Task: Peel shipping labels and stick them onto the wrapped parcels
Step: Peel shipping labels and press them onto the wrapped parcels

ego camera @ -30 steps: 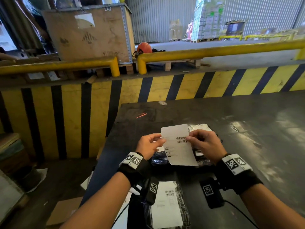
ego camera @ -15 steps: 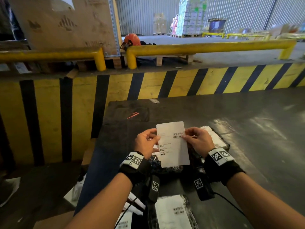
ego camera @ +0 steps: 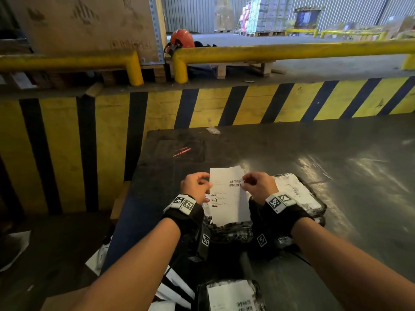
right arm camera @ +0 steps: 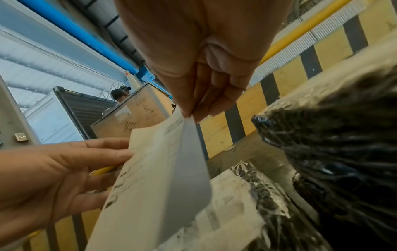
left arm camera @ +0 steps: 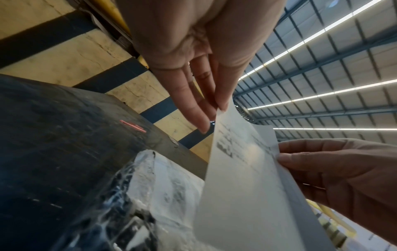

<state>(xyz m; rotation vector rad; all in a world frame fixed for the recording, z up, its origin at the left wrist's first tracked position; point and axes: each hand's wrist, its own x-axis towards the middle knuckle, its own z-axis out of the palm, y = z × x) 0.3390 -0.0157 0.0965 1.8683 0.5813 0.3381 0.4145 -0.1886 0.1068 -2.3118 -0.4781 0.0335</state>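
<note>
Lying nearest, below both wrists at the table's near edge, a labelled parcel (ego camera: 231,296) in black wrap is seen. Above it, a white shipping label (ego camera: 228,195) is held upright between the two hands, clear of the dark table (ego camera: 336,164). Its left edge is pinched by the left hand (ego camera: 196,187), the thumb on the printed face and the fingers (left arm camera: 193,105) extended nearly straight behind the sheet. Its right edge is pinched by the right hand (ego camera: 258,187) between thumb and forefinger tips (right arm camera: 189,110), just beside the barcodes; from the right wrist view, the sheet appears parted into two layers at that pinch. Directly beneath the fingers of both hands, a black wrapped parcel (ego camera: 229,232) is found on the table, and another wrapped parcel (ego camera: 298,196) bearing a white label lies just right of the right hand. Beyond the fingertips, red marks (ego camera: 182,151) are visible on the tabletop, then a yellow-and-black striped wall (ego camera: 224,104), yellow rails (ego camera: 292,49), and an orange helmet (ego camera: 182,38) farthest back.
</note>
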